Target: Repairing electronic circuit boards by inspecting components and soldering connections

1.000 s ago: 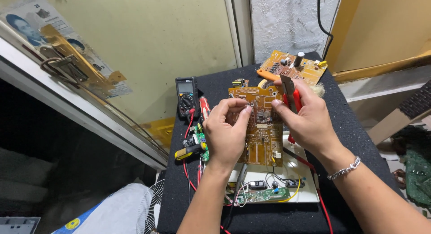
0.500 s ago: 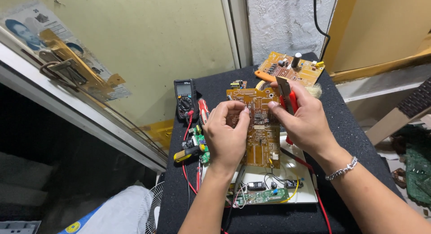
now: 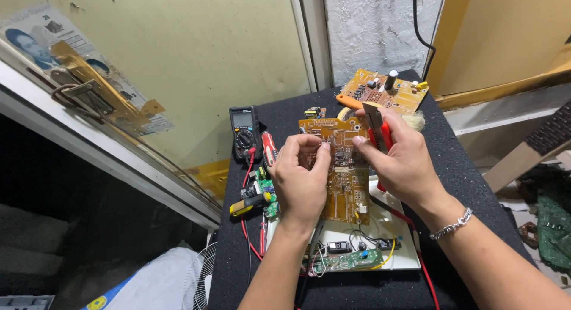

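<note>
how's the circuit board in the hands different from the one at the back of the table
The held circuit board is long, tilted up off the table and pinched by the left hand and right hand. The back circuit board is shorter, lies flat and nobody touches it. The back one shows a dark upright cylinder part; the held one shows mostly flat tracks. Both are orange-brown.

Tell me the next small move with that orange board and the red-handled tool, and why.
Probably bring the tool's tip down to the spot the left hand is pinching on the orange circuit board. The right hand holds the red-handled tool with its tip pointing up, off the board, while both hands steady the board above the white tray.
</note>
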